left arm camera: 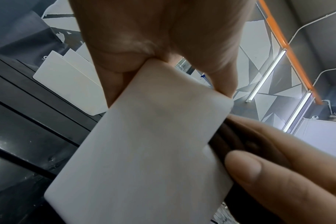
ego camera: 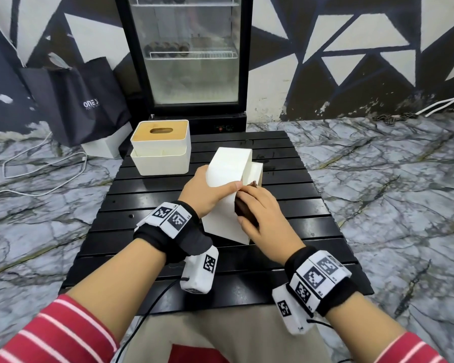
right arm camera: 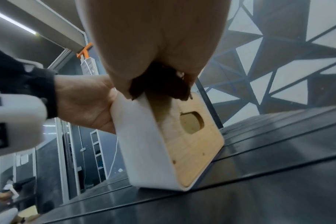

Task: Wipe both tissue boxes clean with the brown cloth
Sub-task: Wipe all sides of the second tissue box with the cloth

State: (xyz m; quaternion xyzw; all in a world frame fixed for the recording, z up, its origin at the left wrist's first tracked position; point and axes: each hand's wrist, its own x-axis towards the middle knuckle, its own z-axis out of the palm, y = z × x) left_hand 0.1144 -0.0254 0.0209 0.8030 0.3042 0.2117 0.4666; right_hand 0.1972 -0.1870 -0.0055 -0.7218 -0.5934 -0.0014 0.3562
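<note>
While the left hand (ego camera: 203, 191) clamps the tipped tissue box (ego camera: 227, 195) and the right hand (ego camera: 260, 213) presses the brown cloth (ego camera: 243, 209) against its lid, hard strokes may slide it along the table (ego camera: 147, 205).

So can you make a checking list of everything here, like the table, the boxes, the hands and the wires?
Surface: black slatted table, low, on marble-pattern floor.
Job's things: near tissue box tipped on its side, wooden lid facing right; far tissue box upright at back left; brown cloth pressed on the near box's lid.
Clutter: nothing seen on the table.
Hands: left hand grips the near box; right hand holds the cloth.
Cables: white cable on floor, left.
Surroundings: glass-door fridge, black bag.
</note>
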